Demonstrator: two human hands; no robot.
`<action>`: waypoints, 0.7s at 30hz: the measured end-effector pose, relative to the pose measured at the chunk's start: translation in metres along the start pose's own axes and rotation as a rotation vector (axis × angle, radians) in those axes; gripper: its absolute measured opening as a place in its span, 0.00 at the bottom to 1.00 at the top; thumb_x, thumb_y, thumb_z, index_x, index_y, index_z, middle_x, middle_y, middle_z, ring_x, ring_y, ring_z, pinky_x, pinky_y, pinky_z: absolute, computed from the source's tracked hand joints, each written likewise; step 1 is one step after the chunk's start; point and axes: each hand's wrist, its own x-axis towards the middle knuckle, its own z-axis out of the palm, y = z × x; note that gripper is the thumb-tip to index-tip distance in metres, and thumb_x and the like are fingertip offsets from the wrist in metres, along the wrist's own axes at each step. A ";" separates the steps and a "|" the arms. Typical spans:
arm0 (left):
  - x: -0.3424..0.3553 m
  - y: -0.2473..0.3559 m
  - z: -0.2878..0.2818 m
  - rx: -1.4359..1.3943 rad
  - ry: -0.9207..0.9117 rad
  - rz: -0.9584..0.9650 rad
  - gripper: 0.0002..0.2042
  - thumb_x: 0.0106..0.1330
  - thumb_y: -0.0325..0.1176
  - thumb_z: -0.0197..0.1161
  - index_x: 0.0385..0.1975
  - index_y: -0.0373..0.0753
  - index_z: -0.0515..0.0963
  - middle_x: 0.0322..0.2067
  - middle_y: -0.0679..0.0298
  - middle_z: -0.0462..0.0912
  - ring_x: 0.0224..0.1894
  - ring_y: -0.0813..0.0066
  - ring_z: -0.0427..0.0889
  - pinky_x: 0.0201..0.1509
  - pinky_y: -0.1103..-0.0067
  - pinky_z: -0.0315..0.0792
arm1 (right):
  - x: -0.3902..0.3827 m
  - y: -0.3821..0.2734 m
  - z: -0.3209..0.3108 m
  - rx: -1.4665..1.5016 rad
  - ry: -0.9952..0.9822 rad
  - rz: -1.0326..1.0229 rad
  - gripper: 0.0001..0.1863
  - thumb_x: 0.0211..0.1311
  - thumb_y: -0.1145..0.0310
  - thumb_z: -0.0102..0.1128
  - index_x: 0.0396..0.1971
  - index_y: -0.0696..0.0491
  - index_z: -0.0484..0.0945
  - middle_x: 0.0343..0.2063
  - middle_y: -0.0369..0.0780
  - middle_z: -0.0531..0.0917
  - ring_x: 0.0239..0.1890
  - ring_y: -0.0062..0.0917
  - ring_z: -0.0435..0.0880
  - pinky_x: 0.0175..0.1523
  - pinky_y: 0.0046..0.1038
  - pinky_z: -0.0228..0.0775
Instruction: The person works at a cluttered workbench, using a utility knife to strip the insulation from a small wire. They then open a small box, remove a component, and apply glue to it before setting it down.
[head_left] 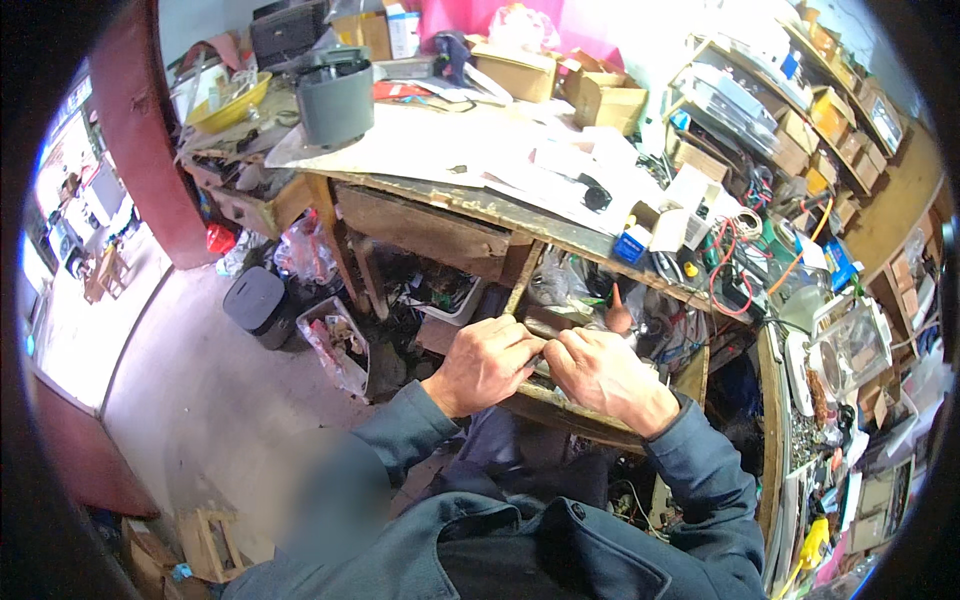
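Note:
My left hand [486, 364] and my right hand [606, 376] meet over a pulled-out wooden drawer [572, 418]. Both have curled fingers, and the fingertips come together at the middle. Whatever they pinch is too small or too hidden to make out. Just beyond my right hand, a reddish-brown rubber bulb [618, 318] with a pointed tip sticks up from the drawer. Clear plastic bags [558, 284] and loose cables lie around it.
Above the drawer runs a worn workbench [430, 150] bearing a grey bin [337, 108], papers and a blue box [631, 243]. Cables, parts and cardboard boxes crowd the right side. On the floor at left stand a dark lidded bin [262, 305] and a white container [335, 350].

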 end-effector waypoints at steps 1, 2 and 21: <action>-0.003 0.000 -0.003 0.018 -0.012 0.013 0.11 0.52 0.30 0.70 0.34 0.35 0.82 0.33 0.59 0.82 0.35 0.59 0.81 0.38 0.69 0.77 | 0.002 -0.003 -0.003 0.033 -0.020 0.014 0.08 0.58 0.66 0.59 0.32 0.55 0.75 0.29 0.40 0.77 0.32 0.31 0.81 0.37 0.30 0.75; -0.005 0.003 -0.006 0.037 -0.026 0.025 0.11 0.52 0.30 0.70 0.34 0.35 0.82 0.33 0.59 0.82 0.35 0.60 0.81 0.38 0.69 0.77 | 0.003 -0.006 -0.007 0.067 -0.040 0.028 0.08 0.59 0.66 0.59 0.31 0.55 0.74 0.28 0.40 0.77 0.32 0.31 0.81 0.37 0.31 0.75; -0.027 0.008 -0.036 0.262 0.026 0.071 0.11 0.49 0.28 0.67 0.33 0.37 0.80 0.26 0.65 0.76 0.27 0.66 0.77 0.30 0.71 0.72 | 0.029 -0.013 0.019 1.054 0.002 0.613 0.08 0.65 0.72 0.59 0.28 0.60 0.74 0.20 0.36 0.73 0.27 0.14 0.68 0.32 0.26 0.65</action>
